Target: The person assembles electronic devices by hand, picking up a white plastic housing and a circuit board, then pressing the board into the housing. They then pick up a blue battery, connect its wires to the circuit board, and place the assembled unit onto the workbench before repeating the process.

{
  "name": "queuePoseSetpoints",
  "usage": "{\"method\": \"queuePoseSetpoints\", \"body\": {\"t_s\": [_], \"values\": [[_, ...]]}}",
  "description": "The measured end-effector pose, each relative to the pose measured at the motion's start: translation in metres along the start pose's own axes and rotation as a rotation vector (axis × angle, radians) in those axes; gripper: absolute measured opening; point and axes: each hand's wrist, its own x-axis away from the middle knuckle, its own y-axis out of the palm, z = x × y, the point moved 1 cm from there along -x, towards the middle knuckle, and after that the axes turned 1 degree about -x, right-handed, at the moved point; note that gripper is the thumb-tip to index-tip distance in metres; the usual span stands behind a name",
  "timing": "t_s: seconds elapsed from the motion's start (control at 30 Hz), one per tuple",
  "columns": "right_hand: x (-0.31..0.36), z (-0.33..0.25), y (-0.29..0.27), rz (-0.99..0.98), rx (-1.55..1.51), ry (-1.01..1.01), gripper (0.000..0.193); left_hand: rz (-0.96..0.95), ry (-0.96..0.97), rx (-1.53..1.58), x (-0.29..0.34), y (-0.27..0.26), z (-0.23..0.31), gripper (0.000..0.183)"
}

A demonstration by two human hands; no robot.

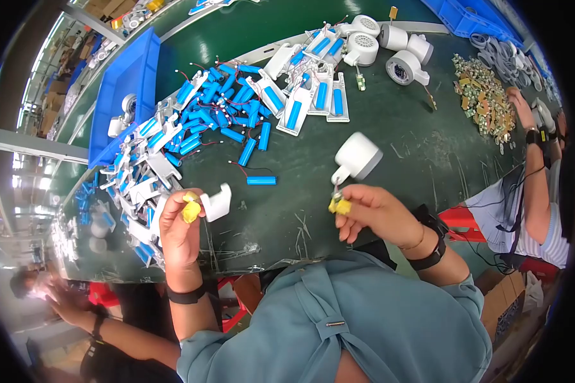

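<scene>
My left hand (180,231) is closed on a white curved plastic cover (216,203), held up over the near left part of the green table. Yellow finger covers (191,211) sit on its fingertips. On the right, my right hand (384,218) pinches what looks like a small circuit board (337,191), with yellow covers on those fingertips too. Just beyond it a white round fan head (356,157) lies tilted, its short stem toward my fingers. Between and beyond the hands, a single blue cylindrical battery (262,180) lies on the table. The fingers partly hide the board.
Loose blue batteries (204,115) with wires are heaped at the far left, among white shells (294,112) holding batteries. More fan heads (404,67) stand farther back. A blue bin (118,96) is at left; small circuit boards (485,96) lie at right. Other people work on both sides.
</scene>
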Motion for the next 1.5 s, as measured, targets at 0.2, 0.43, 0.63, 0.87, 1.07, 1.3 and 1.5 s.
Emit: {"method": "queuePoseSetpoints", "body": {"t_s": [0.2,0.43,0.63,0.87,1.07,1.3,1.5], "values": [[-0.007,0.017,0.025,-0.154,0.003,0.05,0.017,-0.121,0.1,-0.616,0.024,0.03,-0.015,0.029],[-0.01,0.025,0.031,-0.12,-0.014,0.048,0.015,-0.297,0.449,-1.035,0.029,0.087,-0.043,0.032],[-0.011,0.025,0.041,0.001,0.064,0.033,0.014,-0.341,0.611,-1.092,0.032,0.105,-0.046,0.035],[-0.01,0.024,0.044,0.014,0.281,0.041,0.007,-0.391,0.507,-1.019,0.034,0.103,-0.041,0.032],[-0.009,0.028,0.04,-0.058,0.247,-0.001,0.012,-0.413,0.342,-0.92,0.025,0.09,-0.042,0.028],[-0.009,0.03,0.037,-0.077,0.187,0.009,0.017,-0.367,0.384,-0.965,0.028,0.094,-0.043,0.029],[-0.009,0.028,0.041,-0.043,0.266,-0.023,0.016,-0.364,0.436,-1.028,0.028,0.096,-0.038,0.029]]}}
